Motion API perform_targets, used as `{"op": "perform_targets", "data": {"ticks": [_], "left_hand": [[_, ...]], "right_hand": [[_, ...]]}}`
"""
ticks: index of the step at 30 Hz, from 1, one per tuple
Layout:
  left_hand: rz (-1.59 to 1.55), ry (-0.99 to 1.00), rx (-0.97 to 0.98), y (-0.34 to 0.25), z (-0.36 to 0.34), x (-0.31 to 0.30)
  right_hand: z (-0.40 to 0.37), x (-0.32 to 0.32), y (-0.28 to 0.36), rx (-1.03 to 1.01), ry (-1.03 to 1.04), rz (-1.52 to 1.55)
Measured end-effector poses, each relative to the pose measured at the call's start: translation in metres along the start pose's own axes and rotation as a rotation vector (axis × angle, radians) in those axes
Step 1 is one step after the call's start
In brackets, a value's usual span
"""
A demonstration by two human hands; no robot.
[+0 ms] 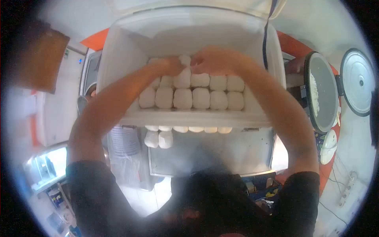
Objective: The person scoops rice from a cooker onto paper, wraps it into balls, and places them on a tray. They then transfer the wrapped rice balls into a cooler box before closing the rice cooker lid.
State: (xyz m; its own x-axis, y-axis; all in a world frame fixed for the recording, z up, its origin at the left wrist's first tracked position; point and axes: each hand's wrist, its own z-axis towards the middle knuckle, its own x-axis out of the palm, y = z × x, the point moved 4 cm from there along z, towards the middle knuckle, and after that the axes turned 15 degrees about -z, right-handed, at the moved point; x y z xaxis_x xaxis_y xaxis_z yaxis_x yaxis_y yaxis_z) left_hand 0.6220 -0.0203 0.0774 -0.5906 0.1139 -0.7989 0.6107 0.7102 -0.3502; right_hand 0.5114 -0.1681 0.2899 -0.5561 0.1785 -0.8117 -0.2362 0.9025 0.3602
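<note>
Inside a deep white bin (pixel 189 118) lie rows of round white dough-like balls (pixel 183 98), packed side by side. At the back of the rows, my left hand (pixel 173 66) and my right hand (pixel 203 62) meet around a white ball (pixel 184 60). The fingers of both hands are bent at its two sides, and the ball shows between them. Parts of the rear row are hidden under my hands. Below the bin's front wall, more white balls (pixel 166 139) sit on a metal tray (pixel 209 152).
At the right stands an open cooker (pixel 325 91) with white contents and its round lid (pixel 358 82) raised. Stacked items in clear plastic (pixel 124 142) are at the lower left of the bin. A power strip (pixel 347 189) hangs on the right wall.
</note>
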Motion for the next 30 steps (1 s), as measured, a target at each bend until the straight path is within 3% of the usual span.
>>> {"op": "perform_targets", "data": {"ticks": [1,2,4,6,7,8,10,11,12,13,14,15,17,19,21,24,25,27,30], "left_hand": [[-0.005,-0.033,-0.023,-0.021,-0.020,-0.024],[-0.009,-0.065,-0.051,-0.053,-0.051,-0.077],[-0.269,-0.317,0.161,-0.115,-0.139,-0.147],[-0.544,-0.483,0.109,-0.147,-0.208,-0.164],[-0.479,-0.692,0.164,-0.164,-0.244,-0.164],[-0.412,-0.905,0.221,-0.180,-0.280,-0.158],[-0.550,-1.210,0.042,-0.189,-0.337,-0.117],[-0.971,-1.518,-0.232,-0.161,-0.359,-0.043],[-1.045,-1.621,0.201,-0.165,-0.360,-0.016],[-1.364,-2.098,-0.041,-0.147,-0.356,0.066],[-0.272,-1.832,0.009,-0.137,-0.352,0.111],[-0.477,-1.472,-0.277,-0.139,-0.341,0.124],[-0.470,-1.185,-0.480,-0.122,-0.309,0.182],[-0.406,-1.230,-0.478,-0.119,-0.299,0.214],[-0.338,-0.999,-0.649,-0.113,-0.290,0.229],[-0.378,-0.953,-0.642,-0.108,-0.279,0.233],[-0.387,-0.969,-0.633,-0.114,-0.276,0.229],[-0.359,-0.781,-0.835,-0.120,-0.275,0.225],[-0.419,-0.848,-0.782,-0.113,-0.273,0.231]], "right_hand": [[-0.029,-0.011,0.013,-0.229,-0.333,-0.033],[-0.054,-0.015,0.023,-0.236,-0.376,0.137],[-0.120,-0.019,0.049,-0.189,-0.289,0.454],[-0.168,0.002,0.059,-0.433,-0.074,0.831],[-0.180,0.027,0.060,-0.561,0.005,0.994],[-0.182,0.063,0.056,-0.478,0.032,1.018],[-0.162,0.151,0.029,0.047,0.119,1.062],[-0.139,0.218,-0.004,0.205,-0.189,0.822],[-0.120,0.273,-0.028,0.345,-0.485,0.568],[-0.109,0.297,-0.028,0.492,-0.528,0.346],[-0.097,0.308,-0.024,0.632,-0.574,0.121],[-0.082,0.318,-0.024,0.616,-0.579,0.129],[-0.067,0.335,-0.027,0.810,-0.402,0.009],[-0.075,0.325,-0.017,0.813,-0.449,0.094],[-0.081,0.324,-0.015,0.830,-0.507,0.177],[-0.081,0.325,-0.029,0.924,-0.486,0.305],[-0.079,0.321,-0.026,0.985,-0.401,0.240],[-0.078,0.310,-0.022,1.052,-0.326,0.176],[-0.079,0.308,-0.024,1.083,-0.216,0.167]]}}
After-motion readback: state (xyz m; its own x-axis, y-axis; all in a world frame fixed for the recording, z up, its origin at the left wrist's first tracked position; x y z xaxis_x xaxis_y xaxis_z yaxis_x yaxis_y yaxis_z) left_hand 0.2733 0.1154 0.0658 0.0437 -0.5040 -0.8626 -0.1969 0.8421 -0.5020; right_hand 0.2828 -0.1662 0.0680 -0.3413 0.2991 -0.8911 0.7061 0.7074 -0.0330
